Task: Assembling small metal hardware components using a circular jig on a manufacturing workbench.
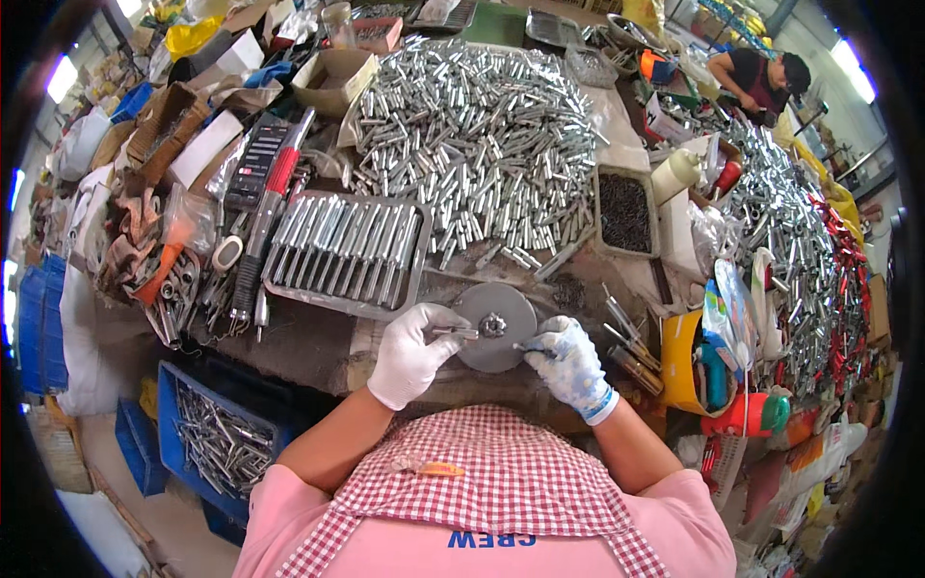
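A round grey metal disc [495, 328] lies on the workbench edge between both gloved hands. The left hand [414, 352] pinches a thin metal pin [455, 333] toward its hub; the right hand [570, 364] pinches a small pin [525, 348] at the rim. A tray of metal tubes [349, 252] lies behind.

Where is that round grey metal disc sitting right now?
In the head view the round grey disc lies on the workbench just below centre, between the gloved left hand and right hand, in front of the tray of metal rods.
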Motion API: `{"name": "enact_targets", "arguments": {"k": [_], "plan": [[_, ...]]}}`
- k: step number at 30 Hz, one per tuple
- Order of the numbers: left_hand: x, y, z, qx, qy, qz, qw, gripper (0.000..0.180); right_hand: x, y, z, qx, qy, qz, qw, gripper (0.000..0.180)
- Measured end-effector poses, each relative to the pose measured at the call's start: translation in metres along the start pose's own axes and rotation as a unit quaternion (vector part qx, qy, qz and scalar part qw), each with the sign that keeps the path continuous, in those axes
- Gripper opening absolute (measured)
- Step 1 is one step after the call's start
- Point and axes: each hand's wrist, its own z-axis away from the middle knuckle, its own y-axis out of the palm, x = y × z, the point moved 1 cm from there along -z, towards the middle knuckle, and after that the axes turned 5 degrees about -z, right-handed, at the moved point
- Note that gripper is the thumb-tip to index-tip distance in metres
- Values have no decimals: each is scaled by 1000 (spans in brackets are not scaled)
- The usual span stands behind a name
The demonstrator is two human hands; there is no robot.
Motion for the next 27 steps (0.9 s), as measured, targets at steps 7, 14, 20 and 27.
{"name": "enact_targets", "arguments": {"k": [7,14,20,27], "plan": [[-6,10,13,0,-21,12,1000,16,41,-3,-9,-39,-118,-62,990,15],[-14,13,16,21,27,-58,998,15,44,-9,-11,-15,-117,-52,992,7],[-22,15,7,51,219,-331,917,15,44,-16,-12,13,-122,-11,992,2],[-3,22,8,59,289,-372,880,24,29,-4,-6,20,-133,71,988,9]]}}
